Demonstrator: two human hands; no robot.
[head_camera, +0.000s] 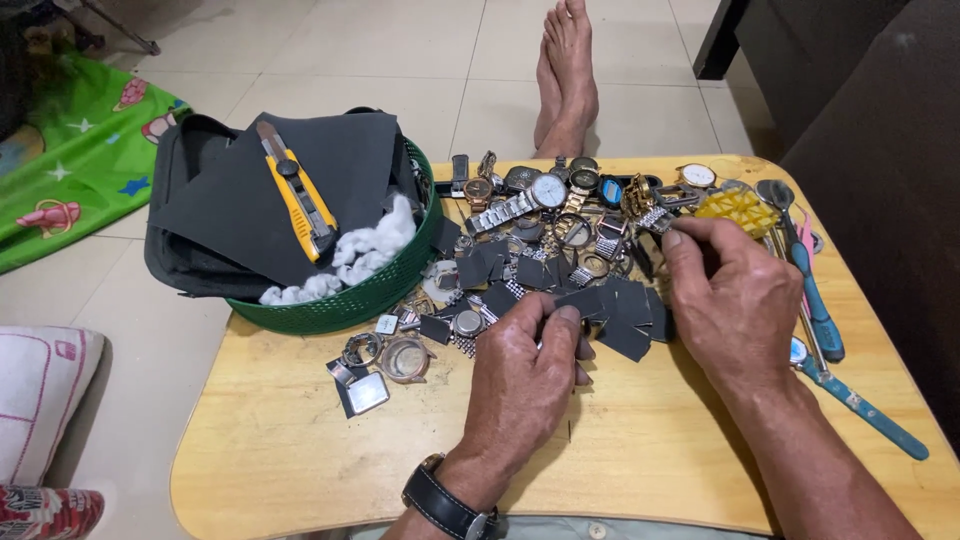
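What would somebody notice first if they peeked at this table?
Probably the heap of wristwatches and watch parts across the middle of the wooden table, with the left hand and right hand picking at small dark sandpaper pieces. Next, the yellow utility knife lying on a dark sheet over the green basket at the left.

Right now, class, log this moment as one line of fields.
left hand: pinching small dark sandpaper square | right hand: fingers on silver metal watch band | surface: low wooden table

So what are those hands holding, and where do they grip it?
The left hand pinches a small dark sandpaper piece at its near edge. What the right hand holds cannot be told.
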